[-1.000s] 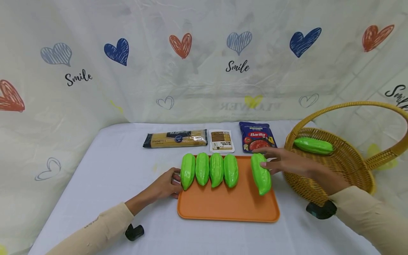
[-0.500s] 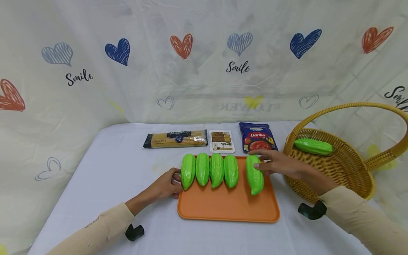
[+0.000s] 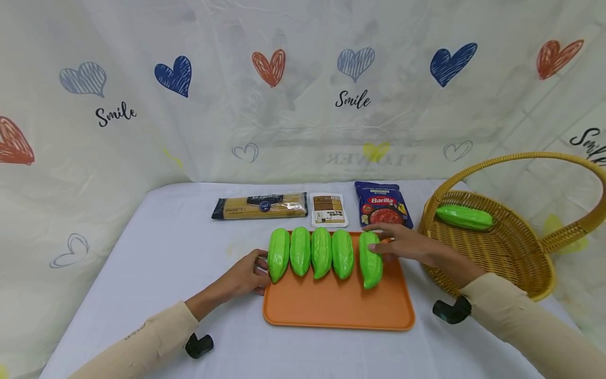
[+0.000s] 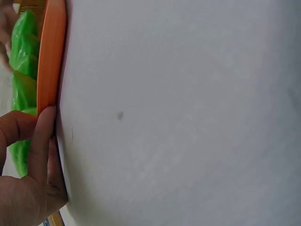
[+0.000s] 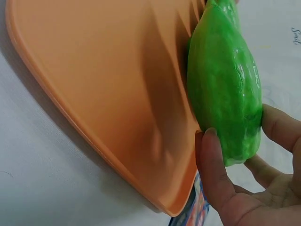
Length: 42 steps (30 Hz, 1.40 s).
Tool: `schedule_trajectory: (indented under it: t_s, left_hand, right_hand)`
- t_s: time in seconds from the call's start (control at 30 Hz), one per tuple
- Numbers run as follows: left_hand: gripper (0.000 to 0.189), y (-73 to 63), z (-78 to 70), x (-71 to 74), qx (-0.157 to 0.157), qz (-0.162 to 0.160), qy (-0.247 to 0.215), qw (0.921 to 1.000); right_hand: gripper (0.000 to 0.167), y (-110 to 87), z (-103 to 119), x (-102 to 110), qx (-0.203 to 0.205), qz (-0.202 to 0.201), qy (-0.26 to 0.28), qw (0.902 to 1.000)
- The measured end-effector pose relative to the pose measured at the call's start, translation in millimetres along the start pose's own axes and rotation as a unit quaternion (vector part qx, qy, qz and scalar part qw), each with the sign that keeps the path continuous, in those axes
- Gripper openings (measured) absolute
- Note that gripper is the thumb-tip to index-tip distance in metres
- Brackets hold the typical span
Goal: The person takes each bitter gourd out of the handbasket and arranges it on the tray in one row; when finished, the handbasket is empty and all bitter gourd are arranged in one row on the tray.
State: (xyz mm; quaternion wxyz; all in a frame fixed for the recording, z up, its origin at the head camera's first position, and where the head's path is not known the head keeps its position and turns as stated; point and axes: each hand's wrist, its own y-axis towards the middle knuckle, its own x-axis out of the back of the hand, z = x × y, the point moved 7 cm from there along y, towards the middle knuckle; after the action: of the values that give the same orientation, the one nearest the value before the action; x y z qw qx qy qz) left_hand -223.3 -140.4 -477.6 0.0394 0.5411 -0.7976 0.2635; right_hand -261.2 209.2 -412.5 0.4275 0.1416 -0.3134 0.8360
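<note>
My right hand (image 3: 408, 243) grips a glossy green ridged gourd (image 3: 370, 260) near its far end, over the right part of the orange tray (image 3: 338, 308). In the right wrist view the thumb and fingers pinch the gourd (image 5: 225, 84) from both sides, and its shadow falls on the tray. Several similar gourds (image 3: 322, 253) lie side by side along the tray's left and middle, tips pointing toward me. My left hand (image 3: 246, 272) pinches the tray's left edge; the left wrist view shows thumb and finger at the orange rim (image 4: 51, 56).
A wicker basket (image 3: 521, 263) with a tall handle stands at the right, with one green gourd (image 3: 465, 217) inside. Behind the tray lie a spaghetti pack (image 3: 262, 206), a small white-and-brown packet (image 3: 329, 209) and a blue Barilla pouch (image 3: 382, 202).
My right hand has moved left with the gourd, bringing it nearer to the row on the tray. The left hand has stayed at the tray's edge.
</note>
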Motion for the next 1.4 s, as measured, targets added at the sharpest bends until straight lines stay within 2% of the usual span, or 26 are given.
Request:
schedule_trajectory:
  t_s: [0.27, 0.53, 0.93, 1.4]
  left_hand:
    - [0.07, 0.4, -0.4, 0.3, 0.003, -0.003, 0.003, 1.0]
    - [0.071, 0.1, -0.9, 0.4, 0.005, -0.002, 0.004, 1.0]
    - [0.071, 0.1, -1.3, 0.1, 0.011, -0.002, 0.004, 0.9999]
    - [0.072, 0.3, 0.0, 0.5, 0.007, -0.002, 0.002, 1.0]
  right_hand:
    - [0.072, 11.2, -2, 2, -0.001, -0.01, 0.005, 0.9999]
    - [0.066, 21.3, 2, 2, 0.023, -0.024, -0.047, 0.9983]
    - [0.064, 30.2, 1, 5, -0.011, -0.044, -0.045, 0.998]
    - [0.064, 28.6, 3, 3, -0.008, -0.041, -0.012, 0.9991]
